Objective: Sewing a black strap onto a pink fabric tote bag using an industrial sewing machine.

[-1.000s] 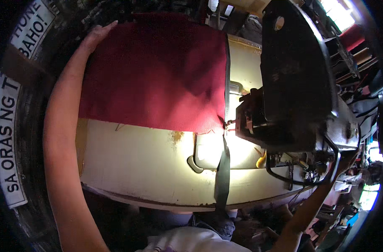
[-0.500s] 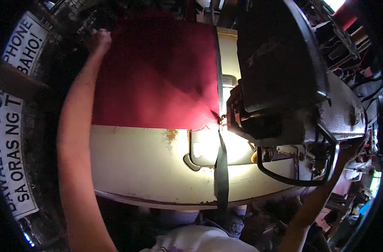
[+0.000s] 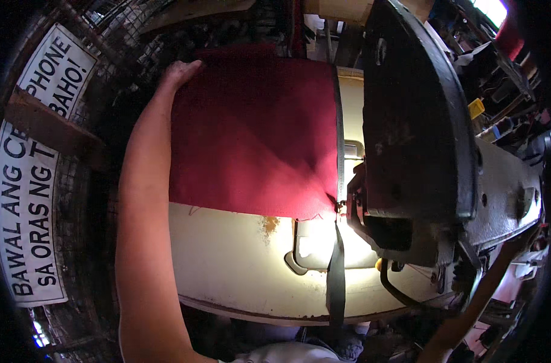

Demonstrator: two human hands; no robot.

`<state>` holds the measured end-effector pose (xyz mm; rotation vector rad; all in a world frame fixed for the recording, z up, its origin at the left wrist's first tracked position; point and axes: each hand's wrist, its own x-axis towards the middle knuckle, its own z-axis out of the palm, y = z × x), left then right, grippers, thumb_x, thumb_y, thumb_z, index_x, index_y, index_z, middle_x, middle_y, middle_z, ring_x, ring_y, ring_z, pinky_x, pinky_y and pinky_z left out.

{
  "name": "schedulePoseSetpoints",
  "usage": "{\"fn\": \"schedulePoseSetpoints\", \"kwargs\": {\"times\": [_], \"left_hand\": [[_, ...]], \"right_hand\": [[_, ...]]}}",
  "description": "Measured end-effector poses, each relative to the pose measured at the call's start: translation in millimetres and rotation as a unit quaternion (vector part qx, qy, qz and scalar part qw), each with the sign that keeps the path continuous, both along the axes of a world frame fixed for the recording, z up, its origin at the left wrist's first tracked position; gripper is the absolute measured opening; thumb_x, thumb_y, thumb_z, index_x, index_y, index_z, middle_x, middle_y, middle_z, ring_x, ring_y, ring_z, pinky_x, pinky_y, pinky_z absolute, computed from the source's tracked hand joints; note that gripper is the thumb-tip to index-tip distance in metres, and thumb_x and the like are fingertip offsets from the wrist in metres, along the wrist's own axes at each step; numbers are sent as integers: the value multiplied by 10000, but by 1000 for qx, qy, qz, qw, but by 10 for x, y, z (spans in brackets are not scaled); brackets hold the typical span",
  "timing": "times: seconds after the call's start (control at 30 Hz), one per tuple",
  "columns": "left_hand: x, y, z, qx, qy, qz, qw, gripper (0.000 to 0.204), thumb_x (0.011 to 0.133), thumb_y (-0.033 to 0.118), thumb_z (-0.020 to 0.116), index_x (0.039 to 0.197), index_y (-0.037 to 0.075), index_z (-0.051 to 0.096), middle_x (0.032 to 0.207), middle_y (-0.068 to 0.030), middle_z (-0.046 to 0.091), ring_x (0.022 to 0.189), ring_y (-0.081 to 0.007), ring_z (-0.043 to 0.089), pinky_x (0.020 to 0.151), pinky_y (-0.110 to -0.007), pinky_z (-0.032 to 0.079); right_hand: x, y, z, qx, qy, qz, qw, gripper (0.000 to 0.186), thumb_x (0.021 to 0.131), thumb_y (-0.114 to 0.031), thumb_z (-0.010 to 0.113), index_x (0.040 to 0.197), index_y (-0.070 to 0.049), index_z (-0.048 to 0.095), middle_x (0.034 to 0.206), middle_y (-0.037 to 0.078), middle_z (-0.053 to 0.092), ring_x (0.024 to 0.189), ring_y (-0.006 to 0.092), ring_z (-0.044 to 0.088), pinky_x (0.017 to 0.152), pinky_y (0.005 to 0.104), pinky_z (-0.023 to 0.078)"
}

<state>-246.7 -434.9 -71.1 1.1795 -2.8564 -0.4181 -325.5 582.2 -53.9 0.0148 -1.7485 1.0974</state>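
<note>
A dark red fabric panel lies across the cream sewing table. At its far left corner my left hand is closed on the fabric's edge, arm stretched forward. Along the panel's right edge runs a black binding strip, which passes by the needle area and hangs over the table's front edge. Just right of that strip stands a large black sewing machine, its lamp lighting the fabric corner. My right forearm reaches up along the machine's right side; the right hand is in shadow there and its fingers cannot be made out.
White signs with black lettering hang on wire mesh at the left, with a brown wooden bar across them. A bent black metal rod sits below the machine head. Cluttered shelves with a yellow item stand at right.
The whole view has shifted, so the table, fabric and machine appear farther right and lower. My left hand stays at the fabric's far left corner.
</note>
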Motion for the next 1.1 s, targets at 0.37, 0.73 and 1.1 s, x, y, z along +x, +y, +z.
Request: {"fn": "schedulePoseSetpoints", "kwargs": {"times": [0.37, 0.73, 1.1], "left_hand": [[73, -98, -177, 16, 280, -150, 948, 257, 931, 229, 635, 1091, 73, 762, 1039, -131, 759, 949, -265, 719, 862, -373, 539], [2602, 847, 2289, -391, 269, -233, 849, 276, 1014, 51, 513, 1208, 85, 707, 1165, -148, 656, 1091, -293, 644, 959, -386, 506], [5328, 3025, 369, -134, -106, 183, 968, 397, 891, 109, 700, 1271, 25, 624, 1278, -188, 514, 1230, -402, 505, 1010, -469, 453]], "right_hand": [[27, 46, 53, -42, -7, 15, 999, 472, 1075, -331, 476, 1445, -38, 499, 1274, 139, 606, 1114, 248, 598, 932, 409, 520], [-327, 167, -33, 35, 3, 125, 991, 458, 1067, -206, 476, 1476, -3, 464, 1411, 164, 563, 1266, 250, 549, 1085, 368, 427], [1320, -1370, 578, 318, 28, -76, 945, 340, 990, -123, 564, 1324, -71, 597, 1125, 109, 657, 1026, 245, 637, 892, 330, 515]]}}
